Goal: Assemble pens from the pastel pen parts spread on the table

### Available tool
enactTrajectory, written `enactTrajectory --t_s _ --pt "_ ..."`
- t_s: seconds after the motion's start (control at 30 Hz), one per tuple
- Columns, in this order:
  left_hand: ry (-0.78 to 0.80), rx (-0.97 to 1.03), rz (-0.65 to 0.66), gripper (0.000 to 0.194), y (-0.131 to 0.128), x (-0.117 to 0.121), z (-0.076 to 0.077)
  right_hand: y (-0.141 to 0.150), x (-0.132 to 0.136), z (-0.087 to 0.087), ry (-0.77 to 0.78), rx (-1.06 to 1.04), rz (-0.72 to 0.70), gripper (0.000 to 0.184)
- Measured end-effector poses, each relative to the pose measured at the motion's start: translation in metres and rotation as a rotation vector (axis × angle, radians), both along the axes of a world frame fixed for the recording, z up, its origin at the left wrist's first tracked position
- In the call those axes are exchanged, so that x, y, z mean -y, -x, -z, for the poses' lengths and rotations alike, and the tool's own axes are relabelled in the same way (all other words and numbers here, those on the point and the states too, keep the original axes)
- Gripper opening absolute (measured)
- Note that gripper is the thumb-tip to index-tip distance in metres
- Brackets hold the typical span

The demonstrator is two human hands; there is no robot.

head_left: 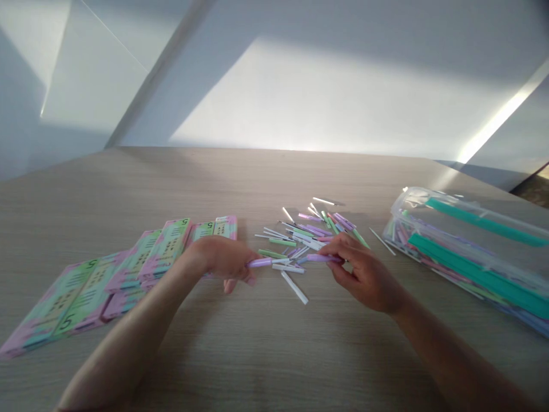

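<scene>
My left hand (227,260) pinches a short lilac plastic strip (259,262) between its fingertips, at the near left edge of a scattered heap of thin strips (306,234). My right hand (362,273) holds a second lilac strip (321,258) in its fingers, at the heap's right side. The heap mixes white, lilac, green and pink pieces lying flat and crossing each other. A loose white strip (294,287) lies just below it, between my hands. The two held strips are apart, with white pieces showing in the gap.
Overlapping pink-and-green printed cards (86,292) with a numeral 5 fan out on the left, partly under my left wrist. A clear plastic bag (467,252) holding teal and pastel strips lies at right on the light wood-grain table (274,355). White walls stand beyond.
</scene>
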State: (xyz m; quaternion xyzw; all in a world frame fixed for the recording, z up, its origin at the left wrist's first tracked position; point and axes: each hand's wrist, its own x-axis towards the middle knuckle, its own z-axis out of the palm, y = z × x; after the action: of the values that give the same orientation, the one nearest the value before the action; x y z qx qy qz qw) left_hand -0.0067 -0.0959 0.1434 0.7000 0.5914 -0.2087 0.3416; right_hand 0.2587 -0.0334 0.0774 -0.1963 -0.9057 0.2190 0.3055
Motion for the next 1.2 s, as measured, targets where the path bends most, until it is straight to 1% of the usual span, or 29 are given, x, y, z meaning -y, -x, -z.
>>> enactTrajectory --t_s 0.2,0.33,0.53,0.63,0.77,0.93,1.2 --pt "0.001 0.012 0.016 0.020 0.001 0.000 0.001 0.002 0.000 -0.002 -0.027 0.024 0.012 0.021" --pt "0.026 0.000 -0.004 0.023 -0.001 0.000 0.000 0.003 0.001 -0.004 -0.055 0.054 0.012 0.024" --pt "0.007 -0.042 0.000 0.025 -0.005 0.001 -0.003 0.006 0.003 -0.006 -0.068 0.070 0.005 0.027" --pt "0.012 -0.006 0.000 0.029 -0.004 0.001 -0.001 0.009 0.005 -0.007 -0.077 0.075 0.001 0.027" --pt "0.021 0.038 -0.004 0.034 -0.002 0.000 0.006 0.015 0.010 -0.007 -0.108 0.098 0.001 0.026" --pt "0.015 0.060 0.006 0.041 -0.004 0.000 0.012 0.026 0.020 -0.004 -0.144 0.135 0.011 0.022" --pt "0.014 0.047 0.024 0.036 -0.008 0.000 0.013 0.037 0.030 0.006 -0.108 0.106 -0.027 0.024"
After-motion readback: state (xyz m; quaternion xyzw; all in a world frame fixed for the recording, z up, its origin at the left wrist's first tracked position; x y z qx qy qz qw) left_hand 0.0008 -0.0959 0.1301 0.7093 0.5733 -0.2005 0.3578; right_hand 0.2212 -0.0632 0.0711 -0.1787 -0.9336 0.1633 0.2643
